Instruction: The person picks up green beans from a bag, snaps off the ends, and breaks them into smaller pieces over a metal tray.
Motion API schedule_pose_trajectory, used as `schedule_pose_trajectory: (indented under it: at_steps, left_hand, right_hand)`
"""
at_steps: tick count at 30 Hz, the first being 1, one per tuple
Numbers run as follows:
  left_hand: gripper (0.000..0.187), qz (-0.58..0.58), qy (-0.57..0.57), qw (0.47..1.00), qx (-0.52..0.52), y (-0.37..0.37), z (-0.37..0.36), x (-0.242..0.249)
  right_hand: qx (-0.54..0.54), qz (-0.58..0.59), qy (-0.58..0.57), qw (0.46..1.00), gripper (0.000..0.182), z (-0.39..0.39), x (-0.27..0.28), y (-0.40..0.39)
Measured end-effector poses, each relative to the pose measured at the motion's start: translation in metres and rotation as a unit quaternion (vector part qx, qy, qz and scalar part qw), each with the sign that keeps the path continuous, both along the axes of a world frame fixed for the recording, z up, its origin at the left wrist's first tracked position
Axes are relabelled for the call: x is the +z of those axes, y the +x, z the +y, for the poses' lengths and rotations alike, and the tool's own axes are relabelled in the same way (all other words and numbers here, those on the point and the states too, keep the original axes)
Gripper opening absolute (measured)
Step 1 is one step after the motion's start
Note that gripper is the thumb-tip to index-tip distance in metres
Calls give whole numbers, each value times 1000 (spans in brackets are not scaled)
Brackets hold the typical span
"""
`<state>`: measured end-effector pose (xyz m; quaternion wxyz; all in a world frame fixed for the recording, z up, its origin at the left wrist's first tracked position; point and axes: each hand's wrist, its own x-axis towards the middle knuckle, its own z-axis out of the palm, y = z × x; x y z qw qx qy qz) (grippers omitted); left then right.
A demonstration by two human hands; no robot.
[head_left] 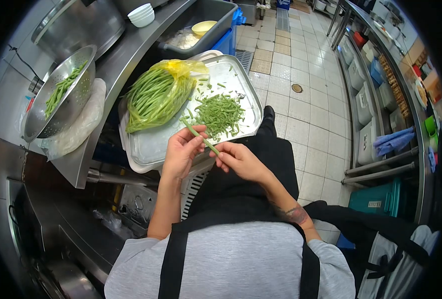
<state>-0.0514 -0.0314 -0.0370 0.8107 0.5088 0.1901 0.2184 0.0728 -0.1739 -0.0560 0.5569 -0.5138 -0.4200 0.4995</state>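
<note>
A single green bean point(204, 140) is held slantwise between my two hands, just over the near edge of a metal tray point(156, 148). My left hand point(182, 149) pinches its upper part with thumb and fingers. At the bean's lower end, the fingertips of my right hand point(236, 159) are closed on it. Beyond my hands, a heap of short green bean trimmings point(220, 113) lies on the tray. To the left of the heap, a yellow plastic bag point(181, 70) lies open with many whole green beans point(153, 94) in it.
A tilted metal colander point(84, 102) with green bean pieces point(64, 89) stands on the steel counter at left. Behind the tray is a grey tub point(216, 37) with a yellow bowl point(204, 27). Steel shelving point(353, 104) runs along the right. Another person's sleeve and apron point(395, 264) show at lower right.
</note>
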Motion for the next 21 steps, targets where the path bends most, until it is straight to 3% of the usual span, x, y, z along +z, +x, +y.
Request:
schedule_pose_trajectory:
  at_steps: [7,10,12,16,18,21]
  left_hand:
    - [22,-2,69,997,40,3,-9,10]
    - [19,10,131,990,45,3,-13,10]
    - [16,-8,129,990,59,3,-18,15]
    - [15,-52,127,988,71,0,-15,30]
    - [15,-5,64,998,25,0,-14,34]
    - [13,28,65,997,-14,7,-18,18]
  right_hand:
    - [1,189,17,982,14,-3,-9,-9]
    - [-11,113,-16,993,18,-2,-12,-5]
    - [-7,-111,-53,992,22,3,-40,2]
    - [-18,-148,-110,983,24,2,-57,-5]
    - [-30,103,-106,989,24,0,-46,-11]
    - [-34,241,-33,969,22,0,-18,-13]
